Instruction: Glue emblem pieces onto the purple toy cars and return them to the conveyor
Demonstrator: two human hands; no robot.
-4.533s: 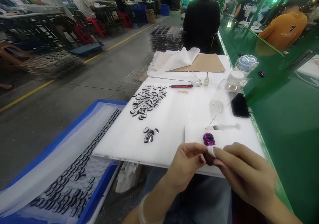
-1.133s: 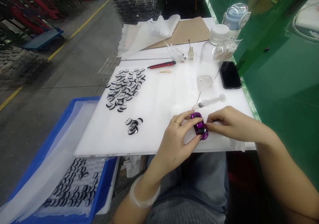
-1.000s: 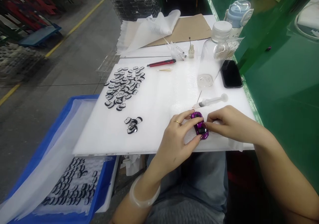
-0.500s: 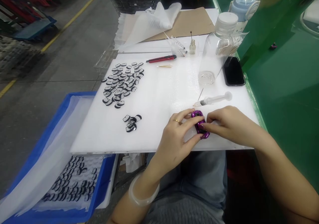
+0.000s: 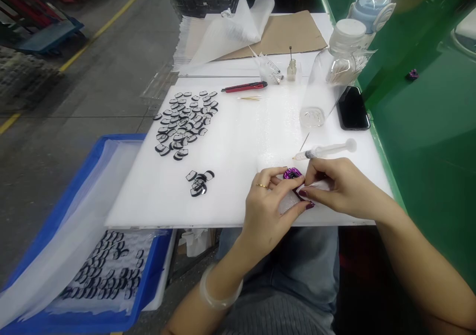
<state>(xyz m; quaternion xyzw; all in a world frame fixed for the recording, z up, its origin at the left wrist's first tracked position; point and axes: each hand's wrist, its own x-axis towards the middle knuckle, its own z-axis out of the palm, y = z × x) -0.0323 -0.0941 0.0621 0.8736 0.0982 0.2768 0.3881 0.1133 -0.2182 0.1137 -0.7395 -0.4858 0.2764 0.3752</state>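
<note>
While a purple toy car (image 5: pixel 291 173) is held on the white table (image 5: pixel 238 146) by the left hand (image 5: pixel 264 211), a white cloth (image 5: pixel 323 185) is pinched against it by the right hand (image 5: pixel 344 186); grey floor (image 5: pixel 122 72) is seen beyond.

Your purple piece (image 5: pixel 292 173) looks smooth and shiny — your clear bottle (image 5: pixel 323 88) looks like glossy plastic — your cardboard (image 5: pixel 288 34) looks dull.
</note>
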